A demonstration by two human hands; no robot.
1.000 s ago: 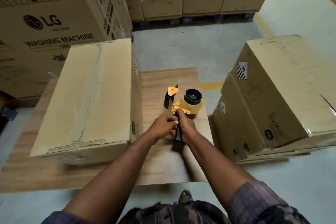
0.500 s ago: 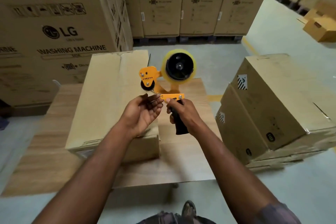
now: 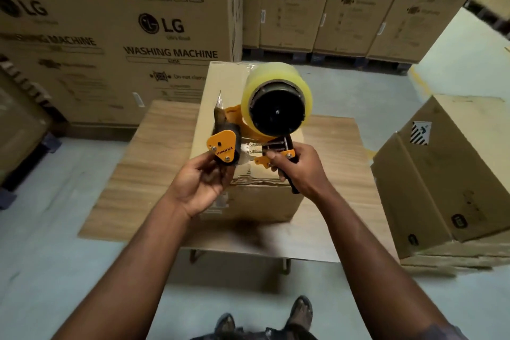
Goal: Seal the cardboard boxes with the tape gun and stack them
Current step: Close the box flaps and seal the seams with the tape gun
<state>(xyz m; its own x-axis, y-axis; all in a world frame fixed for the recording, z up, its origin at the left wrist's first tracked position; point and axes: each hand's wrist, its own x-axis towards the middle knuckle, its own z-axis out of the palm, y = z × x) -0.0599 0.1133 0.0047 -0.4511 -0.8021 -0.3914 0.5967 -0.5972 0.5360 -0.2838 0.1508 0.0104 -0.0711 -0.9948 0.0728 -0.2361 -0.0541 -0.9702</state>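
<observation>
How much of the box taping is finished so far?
Done, it seems: two stacked boxes sit on the floor at the right. In hand: the right hand grips the tape gun by its handle and the left hand holds its roller end, probably readying the tape. Left: the box on the table under the gun. I cannot tell if it is sealed, and it is not yet stacked.

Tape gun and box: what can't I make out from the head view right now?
Tape gun handle, head view: the right grip wraps it; only its lower tip shows.
Box top seam, head view: tape gun and both grips cover most of it; sealed or not, cannot tell.
Loose tape end, head view: clear film by the left grip, too faint to trace.
Stacked boxes, head view: cut off by the right edge.
</observation>
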